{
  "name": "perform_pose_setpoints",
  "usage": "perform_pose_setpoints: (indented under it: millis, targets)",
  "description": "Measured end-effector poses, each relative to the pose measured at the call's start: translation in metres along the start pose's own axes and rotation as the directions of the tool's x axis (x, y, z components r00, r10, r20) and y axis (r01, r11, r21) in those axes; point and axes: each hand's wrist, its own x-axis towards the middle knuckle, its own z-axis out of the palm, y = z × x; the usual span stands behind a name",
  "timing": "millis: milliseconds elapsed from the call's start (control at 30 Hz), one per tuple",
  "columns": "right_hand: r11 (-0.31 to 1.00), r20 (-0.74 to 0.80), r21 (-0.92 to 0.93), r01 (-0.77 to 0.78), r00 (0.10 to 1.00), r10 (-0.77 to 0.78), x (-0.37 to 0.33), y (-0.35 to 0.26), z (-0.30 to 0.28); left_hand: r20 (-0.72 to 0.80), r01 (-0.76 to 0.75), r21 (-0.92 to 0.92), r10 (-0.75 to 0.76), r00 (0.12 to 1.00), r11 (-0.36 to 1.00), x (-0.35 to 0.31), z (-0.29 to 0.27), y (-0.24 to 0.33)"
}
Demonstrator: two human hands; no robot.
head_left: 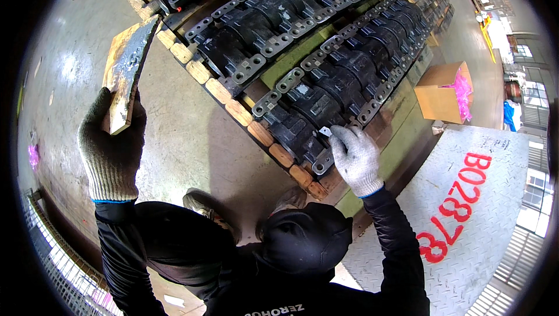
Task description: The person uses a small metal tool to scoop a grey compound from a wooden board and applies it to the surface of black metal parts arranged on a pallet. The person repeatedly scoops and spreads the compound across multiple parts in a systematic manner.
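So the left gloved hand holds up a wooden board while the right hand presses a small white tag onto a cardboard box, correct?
Not quite. The head view shows the right hand holding the small white tag against one of the black metal castings at the near end of the pallet, not a cardboard box. The cardboard box stands apart on the floor, untouched. The left hand does hold up the wooden board.

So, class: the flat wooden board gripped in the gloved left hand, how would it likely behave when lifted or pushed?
The wooden board probably stays stiff: it stands straight above the left hand without sagging. It seems fairly light, since one hand holds it by its lower end. Being flat, it would likely slide rather than roll.
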Motion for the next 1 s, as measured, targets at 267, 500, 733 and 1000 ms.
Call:
perform_pose_setpoints:
  millis: [267, 500, 733, 1000]
  targets:
    - [0.999, -0.047, -0.041, 0.030, 0.998, -0.032, -0.003, -0.002, 0.008, 0.015, -0.100, 0.259, 0.099, 0.995, 0.961, -0.001, -0.003, -0.002]
    - [1.000, -0.061, 0.019, 0.007, 0.998, -0.006, -0.001, -0.005, 0.009, -0.035, -0.062, 0.329, 0.078, 0.996, 0.942, -0.008, 0.005, 0.011]
    - [0.997, -0.035, -0.066, 0.028, 0.999, -0.030, -0.004, -0.005, 0.005, -0.075, 0.030, 0.038, -0.027, 0.997, 0.999, -0.004, 0.004, 0.010]
    - [0.997, -0.080, -0.067, 0.034, 0.996, -0.040, -0.006, -0.007, 0.009, -0.089, -0.024, 0.524, 0.083, 0.993, 0.851, -0.012, 0.016, 0.029]
